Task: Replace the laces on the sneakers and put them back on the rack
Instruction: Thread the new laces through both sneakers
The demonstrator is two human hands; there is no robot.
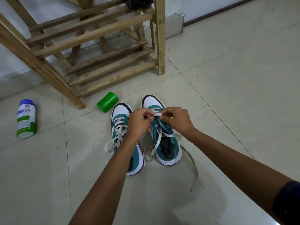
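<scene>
Two teal-and-white sneakers stand side by side on the tiled floor (227, 111) before the wooden rack (100, 46). Both hands meet over the right sneaker (168, 148): left hand (139, 122) and right hand (175, 119) each pinch the white lace (156, 114) near its toe. The left sneaker (121, 120) sits laced just beside them.

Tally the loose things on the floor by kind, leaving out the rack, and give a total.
Sneakers: 2, left sneaker and right sneaker
Laces: 2, one in each sneaker
Containers lying on their sides: 2, green container and white bottle
Total: 6
</scene>
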